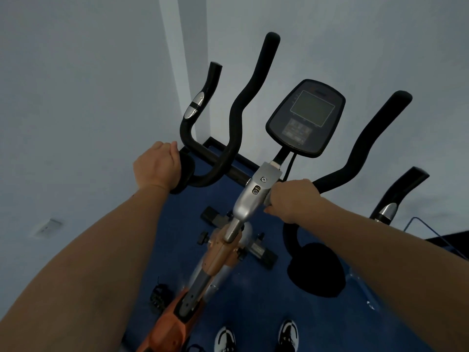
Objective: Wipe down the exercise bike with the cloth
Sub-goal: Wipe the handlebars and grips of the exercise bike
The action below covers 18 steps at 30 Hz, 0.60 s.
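The exercise bike has a silver stem, an orange frame, black curved handlebars and a dark console. My left hand is closed around the left handlebar loop, on top of its black pad. My right hand is closed on the bar just right of the silver stem. A small grey fold, which looks like the cloth, shows under its fingers against the stem; most of it is hidden by the hand.
The bike stands on a blue floor in a corner of pale walls. A black right elbow pad hangs below my right arm. My two shoes are at the bottom. A pedal and a wall socket are at left.
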Available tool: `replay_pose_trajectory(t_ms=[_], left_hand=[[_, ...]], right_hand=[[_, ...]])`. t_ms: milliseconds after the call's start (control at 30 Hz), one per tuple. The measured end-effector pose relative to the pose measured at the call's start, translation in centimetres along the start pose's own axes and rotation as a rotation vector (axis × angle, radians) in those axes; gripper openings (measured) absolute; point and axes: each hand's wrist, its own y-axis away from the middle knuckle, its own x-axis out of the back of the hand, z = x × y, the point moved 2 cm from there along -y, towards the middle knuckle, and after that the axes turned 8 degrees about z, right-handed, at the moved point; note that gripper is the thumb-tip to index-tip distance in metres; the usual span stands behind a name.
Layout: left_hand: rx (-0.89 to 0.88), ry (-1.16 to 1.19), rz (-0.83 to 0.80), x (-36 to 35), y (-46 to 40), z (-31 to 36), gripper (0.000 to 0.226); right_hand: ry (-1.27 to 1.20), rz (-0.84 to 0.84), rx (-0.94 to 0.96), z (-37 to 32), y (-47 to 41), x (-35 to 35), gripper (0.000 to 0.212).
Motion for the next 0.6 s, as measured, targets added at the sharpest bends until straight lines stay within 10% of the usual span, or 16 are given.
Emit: replay_pose_trajectory(t_ms=[167, 600], left_hand=[[-0.005, 0.029, -0.01, 0.5, 0.1, 0.0, 0.053], [-0.022, 0.063, -0.047, 0.7, -0.1, -0.1, 0.051]], right_hand=[[0.049, 0.413, -0.036, -0.8, 1.9, -2.6, 0.03], [-0.727, 0.484, -0.059, 0.4, 0.3, 6.4, 0.047]])
